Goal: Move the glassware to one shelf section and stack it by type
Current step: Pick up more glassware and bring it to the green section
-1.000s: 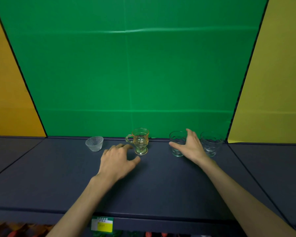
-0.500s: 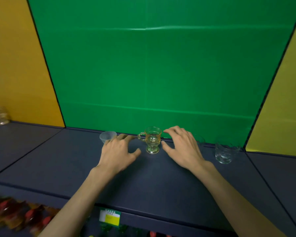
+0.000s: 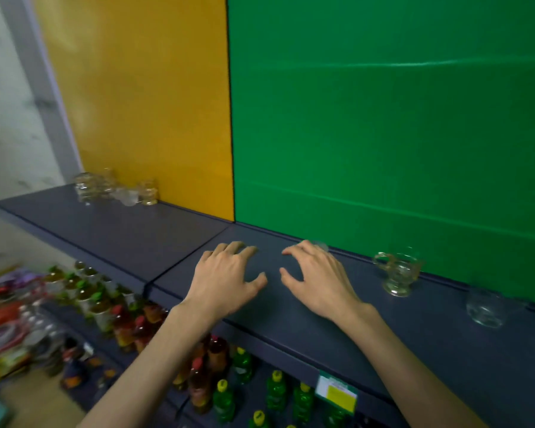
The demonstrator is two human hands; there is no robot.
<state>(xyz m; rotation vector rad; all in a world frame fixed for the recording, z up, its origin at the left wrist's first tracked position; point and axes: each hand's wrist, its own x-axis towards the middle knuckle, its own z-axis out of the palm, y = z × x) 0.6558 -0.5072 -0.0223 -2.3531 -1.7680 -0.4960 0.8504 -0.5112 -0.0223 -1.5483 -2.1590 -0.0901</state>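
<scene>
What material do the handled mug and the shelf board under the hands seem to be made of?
The handled mug looks like clear, amber-tinted pressed glass: the green wall shows through it and its foot glints. The shelf board has a matte dark blue-grey surface with no gloss, probably painted metal or laminate; the blurred view leaves that open.

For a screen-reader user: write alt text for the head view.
Two empty hands, left hand and right hand, hover over a dark shelf before a green panel. An amber footed glass mug stands to their right; blurred glassware cluster sits far left.
</scene>
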